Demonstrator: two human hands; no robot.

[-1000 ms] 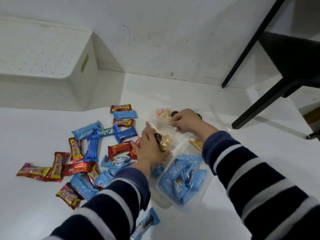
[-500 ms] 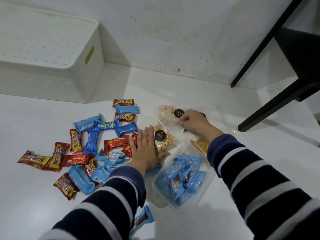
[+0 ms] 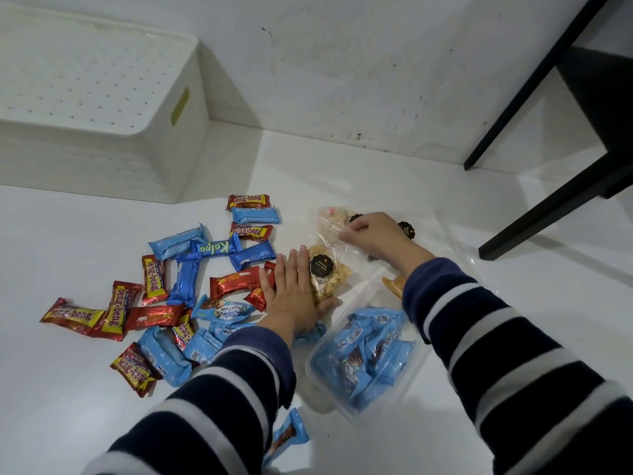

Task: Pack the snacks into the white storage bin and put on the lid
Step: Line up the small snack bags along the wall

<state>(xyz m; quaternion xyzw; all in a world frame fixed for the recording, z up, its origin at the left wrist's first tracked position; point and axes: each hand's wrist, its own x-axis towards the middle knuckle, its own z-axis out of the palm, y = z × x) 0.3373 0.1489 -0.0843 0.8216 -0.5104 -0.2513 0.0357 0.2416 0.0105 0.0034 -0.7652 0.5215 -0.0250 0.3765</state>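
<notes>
- While flat left hand (image 3: 294,296) presses clear nut packet (image 3: 327,279), right hand (image 3: 373,234) pinches clear marshmallow bag (image 3: 334,217).
- Red and blue wrapped bars (image 3: 185,279) scattered left — lidded white perforated bin (image 3: 92,108) beyond.

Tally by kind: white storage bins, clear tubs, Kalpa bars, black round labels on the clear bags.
white storage bin: 1
clear tub: 1
Kalpa bar: 1
black round labels on clear bags: 3
Total: 6
</notes>
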